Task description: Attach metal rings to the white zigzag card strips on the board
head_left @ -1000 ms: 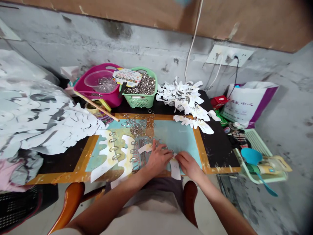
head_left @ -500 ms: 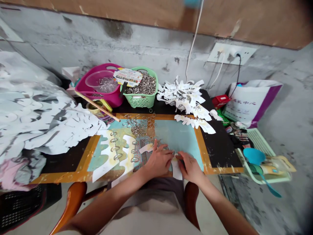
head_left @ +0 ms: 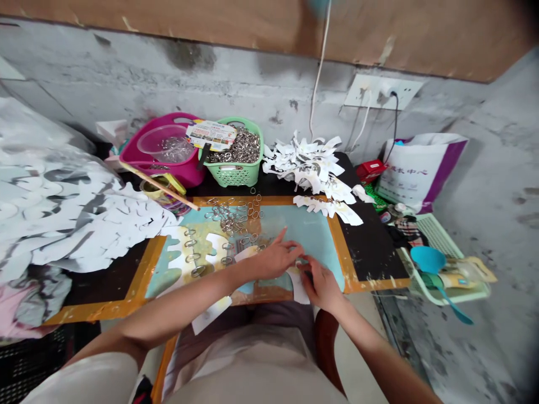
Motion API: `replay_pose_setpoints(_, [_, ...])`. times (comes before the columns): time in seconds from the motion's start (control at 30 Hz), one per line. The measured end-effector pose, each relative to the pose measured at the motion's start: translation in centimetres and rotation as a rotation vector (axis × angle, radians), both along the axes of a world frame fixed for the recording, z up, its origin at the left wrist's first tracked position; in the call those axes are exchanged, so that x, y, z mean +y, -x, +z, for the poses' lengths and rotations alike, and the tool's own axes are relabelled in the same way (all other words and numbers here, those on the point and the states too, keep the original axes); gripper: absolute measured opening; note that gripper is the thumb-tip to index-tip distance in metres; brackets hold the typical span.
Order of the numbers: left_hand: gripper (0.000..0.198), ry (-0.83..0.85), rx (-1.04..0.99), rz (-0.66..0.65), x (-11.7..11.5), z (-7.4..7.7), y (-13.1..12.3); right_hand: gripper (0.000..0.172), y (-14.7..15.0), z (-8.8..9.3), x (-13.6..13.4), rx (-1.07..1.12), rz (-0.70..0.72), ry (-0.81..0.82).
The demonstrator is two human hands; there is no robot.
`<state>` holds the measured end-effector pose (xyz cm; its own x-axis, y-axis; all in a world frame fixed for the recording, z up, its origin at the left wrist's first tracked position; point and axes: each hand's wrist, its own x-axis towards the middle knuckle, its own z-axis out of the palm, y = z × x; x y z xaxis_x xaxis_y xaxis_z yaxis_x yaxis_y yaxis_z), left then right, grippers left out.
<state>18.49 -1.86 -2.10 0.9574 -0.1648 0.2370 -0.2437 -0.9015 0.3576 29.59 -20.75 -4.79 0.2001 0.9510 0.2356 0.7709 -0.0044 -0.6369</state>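
My left hand (head_left: 278,260) reaches across from the left, its far finger raised and the others bent to the top of a white cut-out piece (head_left: 300,287) with a toothed edge. At that same top end, my right hand (head_left: 322,285) pinches the piece from the right. The two hands' fingertips meet there and hide the detail. Left of them lie more white cut-outs (head_left: 217,249) with yellowish glue marks and oval metal rings (head_left: 192,258) along their edges. Beyond my left hand is a loose pile of metal rings (head_left: 227,216).
At the back stand a magenta basket (head_left: 158,160) and a green basket (head_left: 233,175) full of rings. A stick (head_left: 162,186) lies across a tin. Finished-looking cut-outs (head_left: 309,163) pile up back right; a large white heap (head_left: 96,224) covers the left. A pale green tray (head_left: 457,247) sits right.
The view has shifted slightly right. My left forearm lies flatter and higher across the table. Both hands stay together at the top of the cut-out piece.
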Motion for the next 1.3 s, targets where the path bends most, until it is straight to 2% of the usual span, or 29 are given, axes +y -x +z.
replay_pose_setpoints(0.1, [0.018,-0.065,-0.04,-0.003,-0.6,-0.2,1.1,0.039,0.2,0.2,0.1,-0.064,-0.002,0.015])
replay_pose_setpoints(0.2, [0.018,-0.115,-0.071,0.051,-1.4,-0.3,2.8,0.037,0.4,0.3,0.1,-0.187,0.058,0.054])
replay_pose_setpoints(0.33, [0.027,-0.012,-0.063,0.134,-1.4,0.3,4.3,0.04,0.7,0.3,0.0,-0.261,0.114,0.08])
replay_pose_setpoints(0.5, [0.042,-0.017,-0.045,0.07,-0.2,1.1,3.5,0.037,0.8,0.2,0.0,-0.269,0.106,0.083])
replay_pose_setpoints(0.6, [0.038,-0.002,-0.042,-0.011,-0.1,0.7,2.2,0.035,0.8,0.3,0.0,-0.283,0.113,0.076])
replay_pose_setpoints(0.77, [0.023,-0.038,-0.051,-0.006,-0.5,0.2,1.7,0.034,1.1,0.4,0.1,-0.299,0.084,0.094])
replay_pose_setpoints(0.87, [0.021,-0.099,-0.059,0.052,-1.2,0.0,2.7,0.032,1.3,0.3,0.1,-0.316,0.028,0.117])
replay_pose_setpoints(0.97, [0.022,-0.128,-0.086,0.166,-2.0,-0.6,3.8,0.029,1.5,0.2,0.2,-0.302,-0.012,0.12])
replay_pose_setpoints(1.13, [0.023,-0.087,-0.119,0.267,-2.9,-1.4,4.3,0.026,1.5,0.3,0.1,-0.3,0.006,0.127])
replay_pose_setpoints(1.3, [0.025,-0.123,-0.076,0.315,-3.8,-1.1,4.2,0.025,1.5,0.4,0.0,-0.347,0.031,0.15])
